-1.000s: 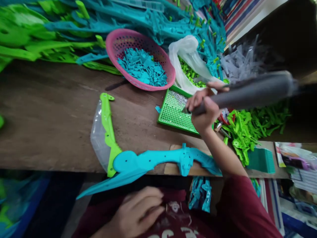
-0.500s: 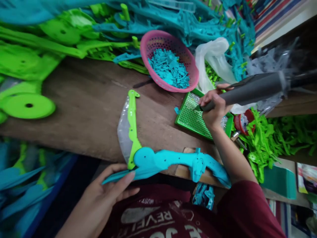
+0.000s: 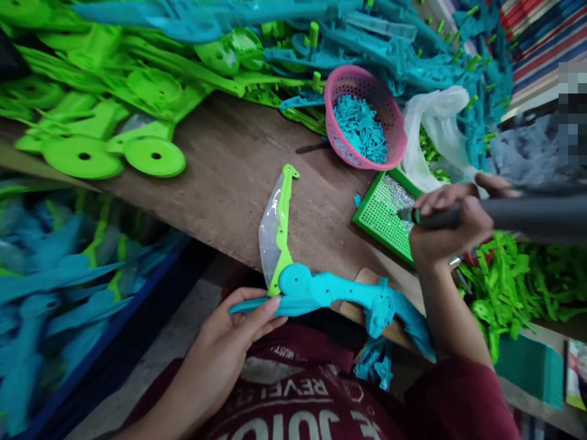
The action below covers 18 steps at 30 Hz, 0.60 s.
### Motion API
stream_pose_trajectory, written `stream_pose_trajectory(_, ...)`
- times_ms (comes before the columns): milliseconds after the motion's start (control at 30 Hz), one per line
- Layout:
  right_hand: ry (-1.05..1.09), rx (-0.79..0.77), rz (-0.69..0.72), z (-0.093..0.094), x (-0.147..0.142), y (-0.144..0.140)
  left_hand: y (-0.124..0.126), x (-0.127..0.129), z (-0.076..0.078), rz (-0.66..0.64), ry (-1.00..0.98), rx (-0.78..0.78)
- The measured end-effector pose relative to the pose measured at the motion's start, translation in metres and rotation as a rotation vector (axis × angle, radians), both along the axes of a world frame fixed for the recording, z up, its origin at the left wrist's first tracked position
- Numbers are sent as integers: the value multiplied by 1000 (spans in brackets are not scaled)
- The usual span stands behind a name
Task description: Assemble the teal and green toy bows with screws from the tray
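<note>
My left hand (image 3: 229, 333) pinches the pointed left end of a turquoise plastic toy weapon part (image 3: 339, 290) between thumb and fingers. Joined to that end is a lime-green arm (image 3: 285, 211) with a clear grey plastic blade (image 3: 269, 238), standing out over the table. The toy's other end lies by my right forearm. My right hand (image 3: 452, 226) is wrapped round a dark grey, cylindrical power screwdriver (image 3: 527, 217). Its tip is over a green perforated tray (image 3: 373, 220) holding small silvery screws; whether it touches them I cannot tell.
Behind the tray stands a pink colander (image 3: 397, 131) of small turquoise pieces, beside a white plastic bag (image 3: 417, 137). Lime-green parts (image 3: 156, 91) and turquoise parts (image 3: 339, 36) are heaped along the back. More green parts (image 3: 499, 293) lie right; a blue-rimmed bin (image 3: 123, 342) is at left.
The view has swung, so the table's things appear further right. The screwdriver is held more level, its tip still over the tray. My left hand keeps its hold on the toy.
</note>
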State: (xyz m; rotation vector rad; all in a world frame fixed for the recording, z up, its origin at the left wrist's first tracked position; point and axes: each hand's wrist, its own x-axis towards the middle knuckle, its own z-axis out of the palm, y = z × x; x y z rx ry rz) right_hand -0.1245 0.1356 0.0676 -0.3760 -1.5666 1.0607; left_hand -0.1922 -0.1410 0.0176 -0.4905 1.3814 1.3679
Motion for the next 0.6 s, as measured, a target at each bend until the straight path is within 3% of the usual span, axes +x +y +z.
stream_pose_trajectory(100, -167, -99, 335, 23, 27, -57, -2, 2, -2, 0, 11, -4)
stream_pose_trajectory(167, -264, -142, 490, 23, 42, -90, -3, 3, -3, 3, 28, 3)
stream_pose_trajectory(267, -224, -142, 510, 6, 51, -116, -5, 5, -6, -14, 68, 19)
stream_pose_trajectory(367, -300, -177, 470, -11, 49, -120, -5, 7, -9, -36, 93, 38)
stream_pose_trajectory(600, -204, -79, 602, -13, 30, -120, -4, 9, -8, -22, 101, 70)
